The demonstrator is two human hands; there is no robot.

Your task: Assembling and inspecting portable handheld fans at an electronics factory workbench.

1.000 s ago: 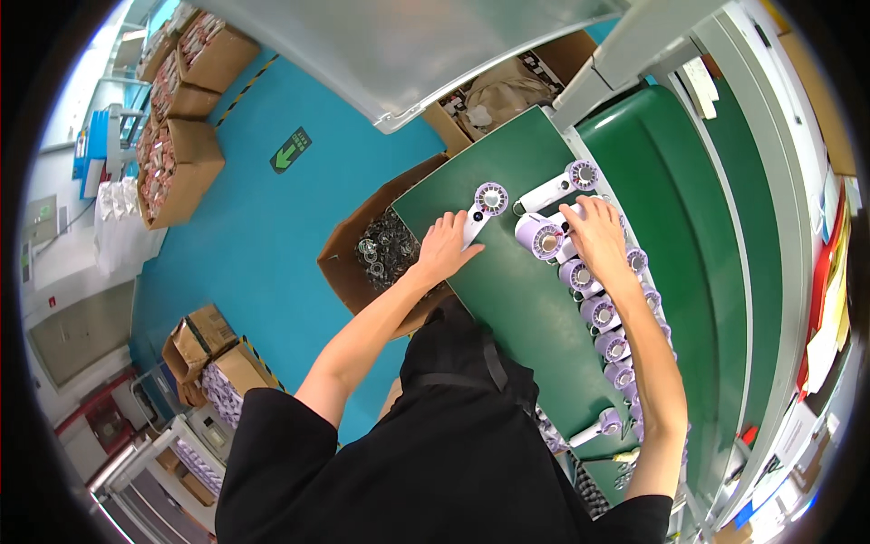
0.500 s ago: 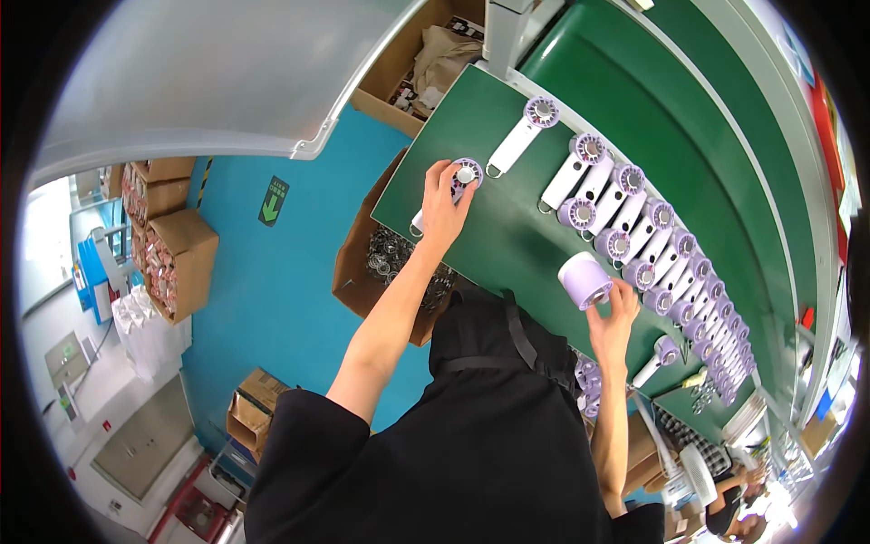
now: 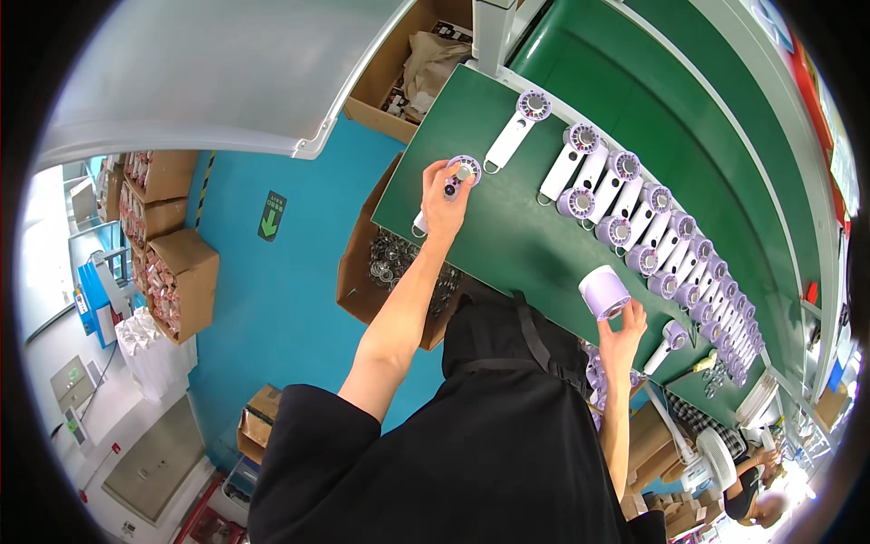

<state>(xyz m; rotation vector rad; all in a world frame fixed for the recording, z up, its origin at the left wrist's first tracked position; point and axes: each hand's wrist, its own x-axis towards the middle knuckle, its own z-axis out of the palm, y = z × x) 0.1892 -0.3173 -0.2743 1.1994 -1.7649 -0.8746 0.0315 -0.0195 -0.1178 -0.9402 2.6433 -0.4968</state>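
My left hand point(image 3: 441, 201) is closed on a small handheld fan point(image 3: 464, 170) at the left end of the green table. Its round lavender head shows past my fingers, and the tip of its white handle, with a ring, pokes out below. On the right, my right hand point(image 3: 622, 337) grips a lavender cylinder point(image 3: 605, 292) with a pale end, tilted above the near table edge; its inside is hidden. One white-handled fan point(image 3: 517, 131) lies by itself beyond my left hand. Several more fans point(image 3: 634, 218) lie in a long double row running to the right.
Below the table's left edge is a cardboard box point(image 3: 355, 272) of metal rings. Another open carton point(image 3: 370, 102) stands at the far left corner. A green conveyor point(image 3: 634, 82) runs behind the table. One fan point(image 3: 668, 347) and a yellow-handled tool point(image 3: 705, 363) lie at the right.
My right hand and the cylinder have shifted slightly right and nearer, and the cylinder's tilt has changed a little. My left hand still holds the fan in about the same place.
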